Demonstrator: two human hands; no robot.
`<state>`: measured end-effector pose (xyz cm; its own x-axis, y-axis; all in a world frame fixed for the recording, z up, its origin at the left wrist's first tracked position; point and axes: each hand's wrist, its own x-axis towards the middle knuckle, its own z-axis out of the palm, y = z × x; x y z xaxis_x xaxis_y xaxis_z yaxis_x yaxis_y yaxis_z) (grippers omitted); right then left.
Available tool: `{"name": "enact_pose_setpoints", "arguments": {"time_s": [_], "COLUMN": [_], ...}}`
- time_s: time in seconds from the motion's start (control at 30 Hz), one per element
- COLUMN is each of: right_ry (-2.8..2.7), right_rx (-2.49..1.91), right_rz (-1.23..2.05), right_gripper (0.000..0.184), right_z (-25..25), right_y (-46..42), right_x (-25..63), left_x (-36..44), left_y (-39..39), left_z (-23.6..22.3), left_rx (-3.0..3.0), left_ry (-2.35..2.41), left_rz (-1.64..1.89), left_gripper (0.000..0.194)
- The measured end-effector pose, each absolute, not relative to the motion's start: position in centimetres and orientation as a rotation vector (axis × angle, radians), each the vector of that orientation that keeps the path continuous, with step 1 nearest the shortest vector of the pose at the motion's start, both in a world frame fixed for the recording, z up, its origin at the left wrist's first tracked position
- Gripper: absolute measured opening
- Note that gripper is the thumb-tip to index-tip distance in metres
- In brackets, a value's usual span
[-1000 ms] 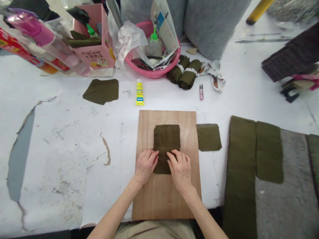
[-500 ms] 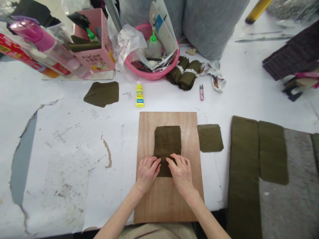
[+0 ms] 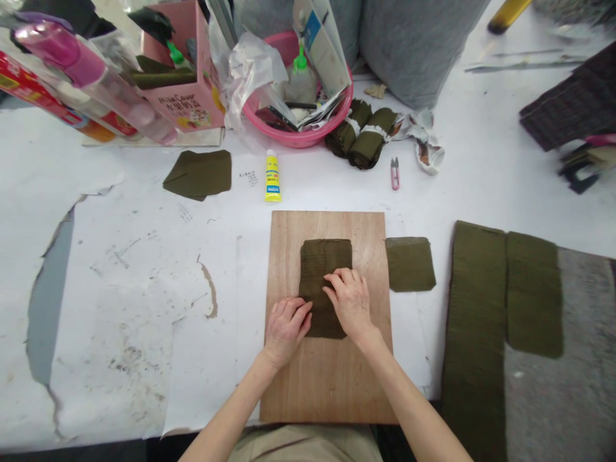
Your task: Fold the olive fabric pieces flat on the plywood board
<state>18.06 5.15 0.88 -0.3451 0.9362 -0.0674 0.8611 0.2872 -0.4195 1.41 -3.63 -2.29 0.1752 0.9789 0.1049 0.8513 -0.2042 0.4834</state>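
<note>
Right hand [image 3: 350,301] has shifted up the olive cloth [image 3: 315,282] since the earlier frame; left hand [image 3: 287,327] stays by its lower left. Cloth lies beneath both hands' fingertips, fingers bent, close together; whether pinching, can't tell. Wooden board [image 3: 327,385] underneath. Beyond the fingers: yellow tube [image 3: 273,176], pink snips [image 3: 395,174]. Right of them: smaller olive piece [image 3: 410,264].

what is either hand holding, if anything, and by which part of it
The left hand is at the lower left edge of the green cloth, the right hand over its right side; whether either pinches it cannot be told.
</note>
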Motion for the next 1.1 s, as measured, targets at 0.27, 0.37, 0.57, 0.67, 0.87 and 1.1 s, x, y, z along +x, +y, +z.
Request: {"name": "enact_pose_setpoints", "arguments": {"time_s": [0.27,0.37,0.57,0.67,0.87,1.1], "right_ry": [-2.451,-2.485,-2.501,-2.49,-2.495,-2.261], "right_rx": [-1.678,-1.668,-1.584,-1.477,-1.38,-1.551], "right_rz": [0.573,0.583,0.579,0.525,0.558,0.869], "right_gripper": [0.012,0.007,0.005,0.011,0.015,0.021], "right_z": [1.3,1.5,1.7,1.5,0.8,0.7], "right_y": [6.3,6.8,6.6,5.7,3.8,3.4], "right_x": [17.7,17.6,17.7,17.8,18.6,19.7], "left_x": [1.4,1.4,1.5,1.5,1.6,1.4], "left_y": [-3.6,-3.6,-3.7,-3.6,-3.2,-1.2], "left_z": [-2.3,-2.4,-2.3,-2.1,-1.8,-1.4], "left_rx": [2.141,2.134,2.114,2.108,2.044,1.903], "left_ry": [1.755,1.756,1.763,1.76,1.787,1.794], "left_rz": [0.599,0.599,0.593,0.584,0.61,0.578], "left_gripper": [0.023,0.023,0.023,0.021,0.035,0.05]}}
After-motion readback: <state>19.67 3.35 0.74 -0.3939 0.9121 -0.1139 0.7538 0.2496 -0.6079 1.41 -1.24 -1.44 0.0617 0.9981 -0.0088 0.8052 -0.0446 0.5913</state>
